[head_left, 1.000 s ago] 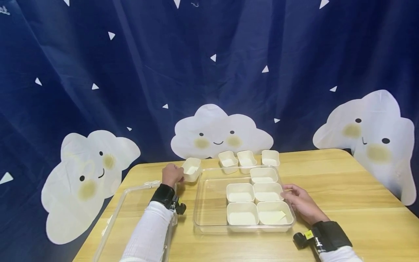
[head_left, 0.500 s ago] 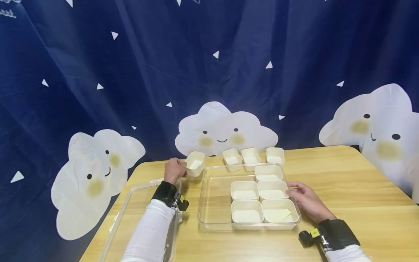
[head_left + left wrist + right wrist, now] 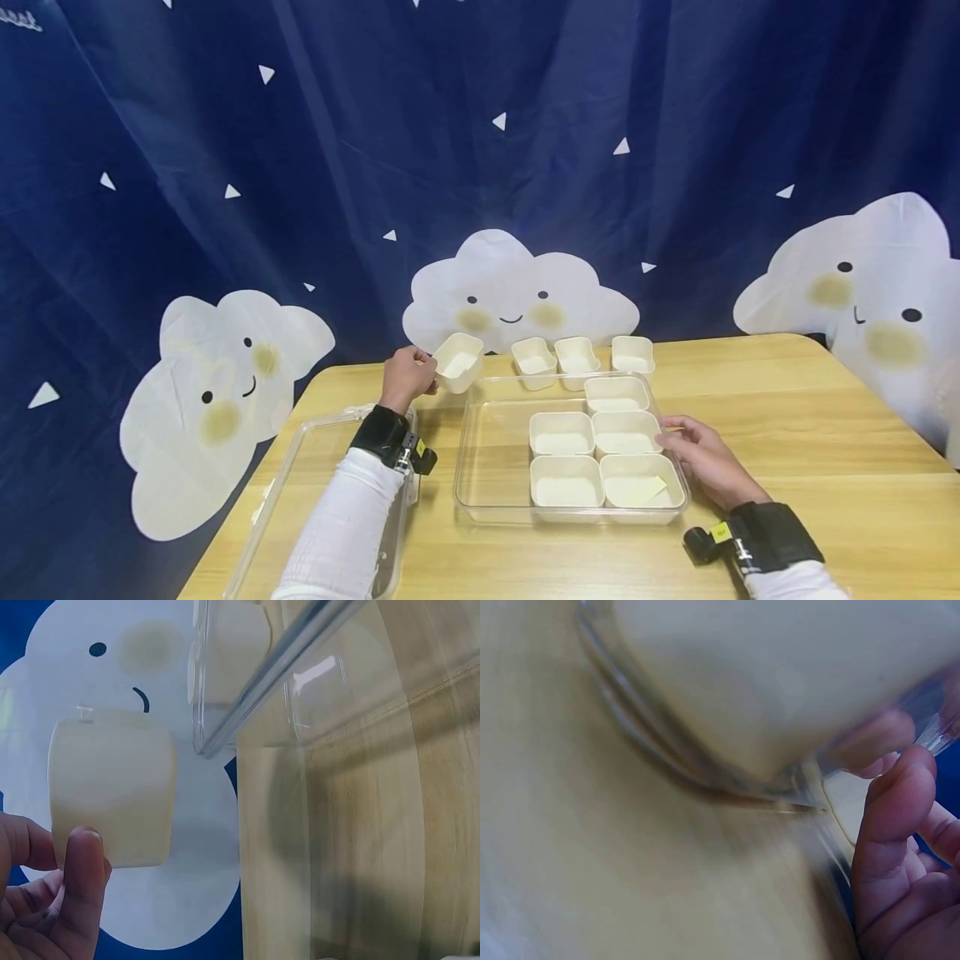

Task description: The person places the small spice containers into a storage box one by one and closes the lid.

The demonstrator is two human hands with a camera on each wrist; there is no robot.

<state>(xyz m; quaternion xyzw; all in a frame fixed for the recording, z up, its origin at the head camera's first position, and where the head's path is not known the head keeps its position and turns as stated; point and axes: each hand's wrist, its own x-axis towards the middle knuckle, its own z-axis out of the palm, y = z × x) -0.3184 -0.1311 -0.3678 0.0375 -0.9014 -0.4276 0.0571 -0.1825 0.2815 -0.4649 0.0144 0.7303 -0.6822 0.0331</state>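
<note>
My left hand point(image 3: 409, 375) pinches a small cream storage bin point(image 3: 459, 363) by its near left side, holding it tilted above the table's back edge. In the left wrist view, the thumb lies against the outside of this bin point(image 3: 112, 791). To the right stands a clear plastic box point(image 3: 495, 510) with several cream bins point(image 3: 561, 435) set in its right part. A small pale yellow slip point(image 3: 651, 490) lies in the front right bin. My right hand point(image 3: 701, 458) rests against the clear box's right wall, thumb and fingertips at the rim; its other fingers are partly hidden.
Three more cream bins point(image 3: 576, 357) stand behind the clear box, along the table's point(image 3: 787, 400) back edge. A clear lid with clips point(image 3: 300, 467) lies at the left, partly under my left forearm. A dark blue cloud-print curtain point(image 3: 555, 125) hangs behind.
My left hand has raised the cream bin off the table's back left and carried it up and right, towards the clear box. My right hand keeps its place at the clear box.
</note>
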